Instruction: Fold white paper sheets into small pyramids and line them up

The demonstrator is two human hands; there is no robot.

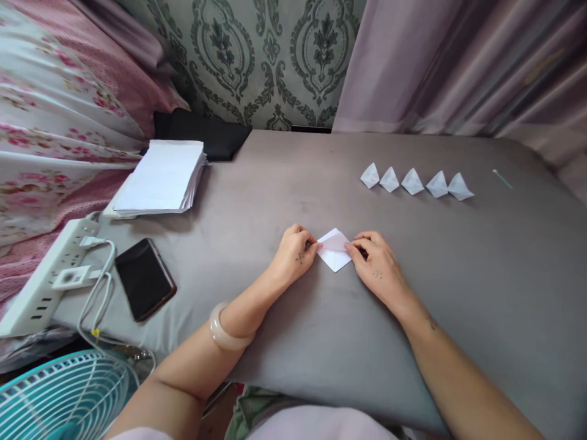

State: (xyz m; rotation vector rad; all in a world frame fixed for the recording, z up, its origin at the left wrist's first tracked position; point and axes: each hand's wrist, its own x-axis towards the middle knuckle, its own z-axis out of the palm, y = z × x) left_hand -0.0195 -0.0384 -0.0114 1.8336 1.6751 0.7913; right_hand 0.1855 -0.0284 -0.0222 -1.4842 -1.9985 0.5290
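Note:
A small white folded paper (335, 250), diamond-shaped with a flap across its upper half, lies low over the grey-covered table (284, 189). My left hand (297, 252) pinches its left corner between thumb and fingers. At the opposite corner, my right hand (376, 264) grips the paper the same way, thumb on top. Beyond my right hand, several folded white paper shapes (413, 182) stand in a row, each with a pointed top.
To the left are a stack of white paper (160, 177), a black phone (145, 279) and a white power strip (50, 275) with cables. A teal fan (68, 397) stands at the lower left. A thin stick (502, 178) lies at the far right.

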